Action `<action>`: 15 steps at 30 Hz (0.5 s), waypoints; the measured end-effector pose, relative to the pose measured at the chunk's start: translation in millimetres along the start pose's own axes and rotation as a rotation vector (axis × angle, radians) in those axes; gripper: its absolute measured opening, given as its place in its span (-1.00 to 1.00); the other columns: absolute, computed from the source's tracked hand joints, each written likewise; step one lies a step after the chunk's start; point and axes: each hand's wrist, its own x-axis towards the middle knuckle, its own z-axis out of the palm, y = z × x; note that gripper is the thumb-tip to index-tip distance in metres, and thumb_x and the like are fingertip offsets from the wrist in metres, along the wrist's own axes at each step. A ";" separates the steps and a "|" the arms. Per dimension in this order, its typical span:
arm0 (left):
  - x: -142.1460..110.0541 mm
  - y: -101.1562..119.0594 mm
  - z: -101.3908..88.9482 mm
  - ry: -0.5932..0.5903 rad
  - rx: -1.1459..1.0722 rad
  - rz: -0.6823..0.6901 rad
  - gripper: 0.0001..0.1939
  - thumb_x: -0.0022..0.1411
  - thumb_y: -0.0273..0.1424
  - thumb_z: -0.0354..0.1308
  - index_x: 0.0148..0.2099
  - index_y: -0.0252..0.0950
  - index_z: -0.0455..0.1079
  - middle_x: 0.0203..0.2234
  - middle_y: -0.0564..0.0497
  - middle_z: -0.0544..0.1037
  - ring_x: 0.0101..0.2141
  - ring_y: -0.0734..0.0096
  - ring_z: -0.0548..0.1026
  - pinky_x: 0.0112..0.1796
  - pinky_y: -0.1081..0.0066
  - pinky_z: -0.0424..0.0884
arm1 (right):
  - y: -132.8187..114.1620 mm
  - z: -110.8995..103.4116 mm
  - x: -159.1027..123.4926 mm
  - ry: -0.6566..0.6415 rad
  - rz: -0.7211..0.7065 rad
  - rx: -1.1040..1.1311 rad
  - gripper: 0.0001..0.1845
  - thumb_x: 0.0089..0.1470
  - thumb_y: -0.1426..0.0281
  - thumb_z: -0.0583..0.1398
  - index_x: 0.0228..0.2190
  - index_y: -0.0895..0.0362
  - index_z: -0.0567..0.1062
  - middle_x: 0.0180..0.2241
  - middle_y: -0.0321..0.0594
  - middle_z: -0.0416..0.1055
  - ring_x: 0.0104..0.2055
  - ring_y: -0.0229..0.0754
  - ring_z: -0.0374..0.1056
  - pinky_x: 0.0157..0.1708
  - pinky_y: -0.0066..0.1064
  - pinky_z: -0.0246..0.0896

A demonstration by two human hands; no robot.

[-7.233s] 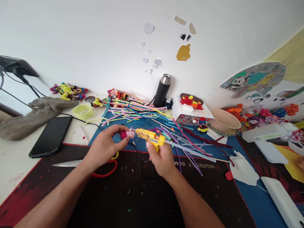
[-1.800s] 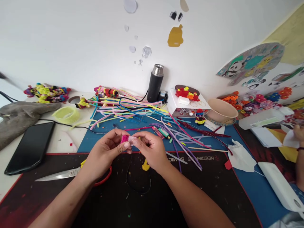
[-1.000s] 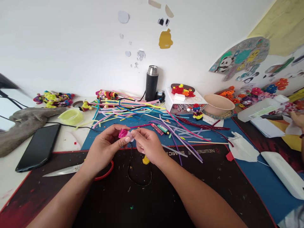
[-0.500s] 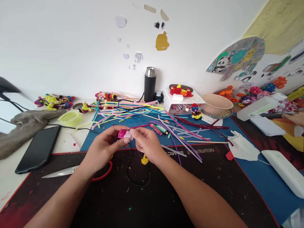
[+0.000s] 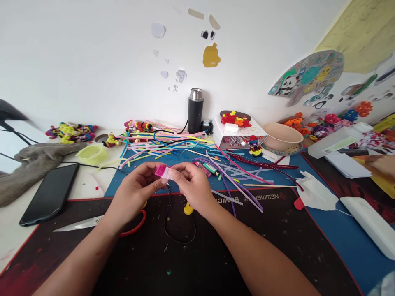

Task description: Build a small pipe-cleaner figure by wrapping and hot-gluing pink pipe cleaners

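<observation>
A small fuzzy pink-and-white pipe-cleaner piece (image 5: 165,172) is held up between both hands above the dark desk mat. My left hand (image 5: 135,187) pinches its pink side between thumb and fingers. On the white end, the thumb and fingers of my right hand (image 5: 193,183) are closed, hiding part of it. Beneath the hands lie a black cord loop (image 5: 182,241) and a yellow piece (image 5: 188,209). Scissors (image 5: 80,224) with red handles rest under my left wrist.
Loose pipe cleaners (image 5: 173,144) spread across the back of the desk, near a black thermos (image 5: 195,111). A phone (image 5: 49,193) lies at left. To the right are a white box (image 5: 220,133), a beige bowl (image 5: 282,135), a crumpled tissue (image 5: 317,191) and a plastic bottle (image 5: 339,139).
The pink-and-white piece has turned slightly, and both hands have shifted a little around it. A co-worker's hand at the far right has mostly moved out of view.
</observation>
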 end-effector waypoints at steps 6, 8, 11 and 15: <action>1.0 -3.4 -6.6 -0.096 -0.182 -0.025 -0.64 0.21 -0.15 0.51 -0.05 -0.21 0.62 -0.17 -0.09 0.72 -0.28 0.22 0.66 -0.13 0.23 0.62 | -6.7 -1.1 -6.8 0.056 -0.210 -0.274 -0.74 0.28 0.12 0.30 -0.25 0.05 0.58 -0.65 -0.47 0.19 -0.59 -0.28 0.11 -0.51 -0.39 0.00; 0.5 -2.6 -7.8 -0.104 -0.173 -0.025 -0.62 0.20 -0.16 0.52 -0.01 -0.20 0.62 -0.15 -0.09 0.72 -0.23 0.18 0.67 -0.10 0.22 0.62 | -2.6 -1.9 -6.9 0.057 -0.255 -0.326 -0.75 0.30 0.12 0.30 -0.22 0.05 0.59 -0.63 -0.47 0.21 -0.58 -0.27 0.12 -0.49 -0.38 0.02; -0.7 0.4 -7.4 -0.103 -0.119 -0.025 -0.55 0.12 -0.19 0.58 0.01 -0.18 0.61 -0.13 -0.08 0.72 -0.13 0.12 0.68 -0.06 0.21 0.63 | 5.0 -3.1 -6.9 0.031 -0.303 -0.392 -0.75 0.34 0.14 0.28 -0.16 0.05 0.61 -0.62 -0.47 0.21 -0.58 -0.28 0.13 -0.47 -0.38 0.02; -1.8 1.0 -7.0 -0.089 -0.039 0.023 -0.56 0.11 -0.17 0.58 -0.01 -0.18 0.60 -0.13 -0.08 0.71 -0.11 0.12 0.67 -0.04 0.23 0.62 | 7.9 -3.7 -7.6 0.020 -0.336 -0.441 -0.74 0.36 0.14 0.26 -0.12 0.05 0.62 -0.62 -0.48 0.19 -0.58 -0.28 0.11 -0.46 -0.37 0.01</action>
